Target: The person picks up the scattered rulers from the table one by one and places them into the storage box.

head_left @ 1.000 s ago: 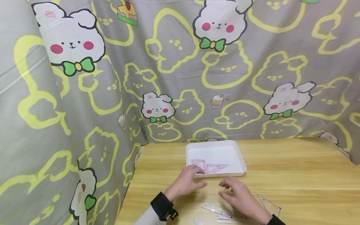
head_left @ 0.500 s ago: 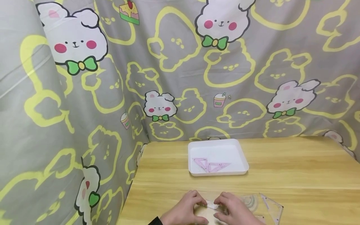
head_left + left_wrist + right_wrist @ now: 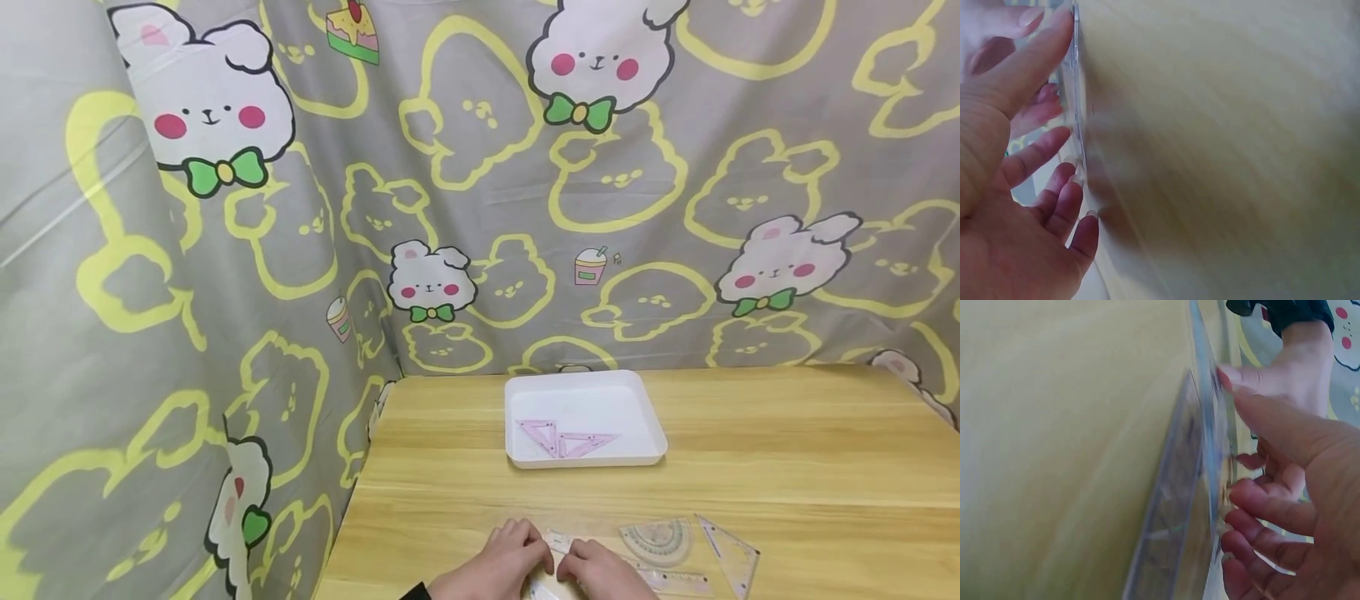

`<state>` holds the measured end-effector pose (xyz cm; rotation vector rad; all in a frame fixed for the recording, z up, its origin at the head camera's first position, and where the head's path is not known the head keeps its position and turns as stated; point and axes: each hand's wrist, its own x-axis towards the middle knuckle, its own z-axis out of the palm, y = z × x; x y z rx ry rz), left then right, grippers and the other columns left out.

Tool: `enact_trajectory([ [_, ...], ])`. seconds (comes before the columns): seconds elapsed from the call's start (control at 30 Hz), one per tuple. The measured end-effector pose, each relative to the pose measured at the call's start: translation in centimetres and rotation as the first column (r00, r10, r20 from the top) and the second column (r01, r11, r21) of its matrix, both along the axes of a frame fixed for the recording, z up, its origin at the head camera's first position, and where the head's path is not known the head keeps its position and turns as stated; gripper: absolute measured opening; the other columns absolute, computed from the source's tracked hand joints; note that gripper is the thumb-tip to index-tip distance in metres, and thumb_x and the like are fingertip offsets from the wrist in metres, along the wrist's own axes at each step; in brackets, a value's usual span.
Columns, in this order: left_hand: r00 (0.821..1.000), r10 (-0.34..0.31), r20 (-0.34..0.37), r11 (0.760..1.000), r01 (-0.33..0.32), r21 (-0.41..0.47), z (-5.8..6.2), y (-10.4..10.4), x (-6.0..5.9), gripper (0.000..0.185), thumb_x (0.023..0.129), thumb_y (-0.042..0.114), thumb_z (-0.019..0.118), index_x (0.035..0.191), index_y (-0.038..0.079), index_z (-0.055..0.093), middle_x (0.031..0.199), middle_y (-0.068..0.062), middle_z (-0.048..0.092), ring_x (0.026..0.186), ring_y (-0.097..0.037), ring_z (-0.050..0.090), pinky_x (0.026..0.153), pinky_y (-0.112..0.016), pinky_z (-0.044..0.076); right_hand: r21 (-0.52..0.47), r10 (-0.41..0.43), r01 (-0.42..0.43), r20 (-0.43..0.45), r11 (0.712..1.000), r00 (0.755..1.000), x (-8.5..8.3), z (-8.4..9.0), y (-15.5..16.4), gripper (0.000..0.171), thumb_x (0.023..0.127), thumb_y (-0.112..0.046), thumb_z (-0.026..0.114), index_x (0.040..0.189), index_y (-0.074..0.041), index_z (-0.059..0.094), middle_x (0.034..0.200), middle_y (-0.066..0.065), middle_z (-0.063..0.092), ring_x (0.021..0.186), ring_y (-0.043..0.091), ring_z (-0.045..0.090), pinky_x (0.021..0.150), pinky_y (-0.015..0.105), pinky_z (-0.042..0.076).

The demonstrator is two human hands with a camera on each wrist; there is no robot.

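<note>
Both hands meet low in the head view over the near part of the table. My left hand (image 3: 498, 562) has curled fingers, and in the left wrist view its thumb and fingertips hold the edge of a thin clear plastic piece (image 3: 1077, 94). Opposite it, my right hand (image 3: 603, 571) grips the same sort of clear piece (image 3: 1205, 394) between thumb and fingertips. The hands cover most of that piece, so I cannot tell its kind. A clear ruler (image 3: 1169, 519) lies beside it in the right wrist view. Just past the fingertips a clear strip (image 3: 558, 541) shows.
To the right lie a clear protractor (image 3: 660, 542), a clear set square (image 3: 738, 562) and a ruler with markings (image 3: 678, 581). Farther back stands a white tray (image 3: 645, 454) with two pink-marked set squares (image 3: 540, 433) in it. A patterned curtain (image 3: 480, 208) hangs behind and at the left.
My left hand has left the tray and come down toward me; the right hand has moved down and left to meet it. The protractor now shows uncovered.
</note>
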<state>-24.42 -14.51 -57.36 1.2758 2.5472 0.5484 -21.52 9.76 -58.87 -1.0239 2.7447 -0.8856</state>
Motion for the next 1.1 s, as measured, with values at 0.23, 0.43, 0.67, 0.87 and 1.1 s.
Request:
enact_trajectory([
  [0.23,0.997,-0.014,-0.077,1.000,0.015,0.015,-0.7,0.2,0.1,0.026,0.087,0.044,0.084,0.099,0.025,0.072,0.103,0.016,0.050,0.093,0.004,0.034,0.078,-0.014,0.028,-0.013,-0.019,0.018,-0.069,1.000,0.997,0.2,-0.7,-0.2,0.047,0.083,-0.062,0.078,0.088,-0.016,0.072,0.083,-0.020,0.047,0.073,-0.005,0.035,0.062,0.019,0.038],
  [0.43,0.999,0.035,-0.029,0.999,-0.034,0.012,-0.6,0.4,-0.1,0.022,0.084,0.035,0.088,0.092,0.022,0.072,0.095,0.017,0.050,0.090,0.005,0.036,0.078,-0.014,0.029,0.004,-0.033,0.034,-0.083,0.999,0.996,0.3,-0.6,-0.7,0.038,0.081,-0.055,0.082,0.085,-0.019,0.069,0.081,-0.020,0.046,0.073,-0.004,0.036,0.063,0.020,0.038],
  [0.67,0.999,0.030,-0.022,0.998,-0.028,0.060,-0.8,0.5,-0.3,0.023,0.085,0.037,0.087,0.093,0.023,0.070,0.093,0.018,0.050,0.088,0.006,0.035,0.077,-0.015,0.030,-0.025,0.017,-0.020,-0.134,0.999,0.991,-0.2,-0.7,-0.6,0.032,0.082,-0.050,0.081,0.083,-0.021,0.069,0.079,-0.021,0.047,0.072,-0.005,0.034,0.062,0.017,0.035],
  [0.87,0.999,0.001,0.038,0.998,-0.003,0.057,-0.4,0.7,-0.5,0.023,0.089,0.035,0.083,0.105,0.024,0.071,0.098,0.019,0.053,0.091,0.007,0.038,0.080,-0.015,0.031,0.032,0.134,-0.131,-0.321,0.991,0.938,-0.5,-0.9,0.2,0.035,0.090,-0.059,0.072,0.092,-0.025,0.065,0.088,-0.021,0.044,0.075,-0.005,0.031,0.063,0.013,0.026],
  [1.1,0.999,0.035,-0.030,0.998,-0.037,-0.054,0.4,1.7,0.2,0.038,0.081,0.049,0.088,0.102,0.023,0.069,0.097,0.019,0.052,0.090,0.005,0.040,0.077,-0.014,0.032,0.058,0.083,-0.073,-0.186,0.996,0.979,-0.6,-0.9,-0.2,0.037,0.084,-0.060,0.076,0.087,-0.028,0.058,0.085,-0.026,0.041,0.076,-0.005,0.034,0.064,0.015,0.026],
])
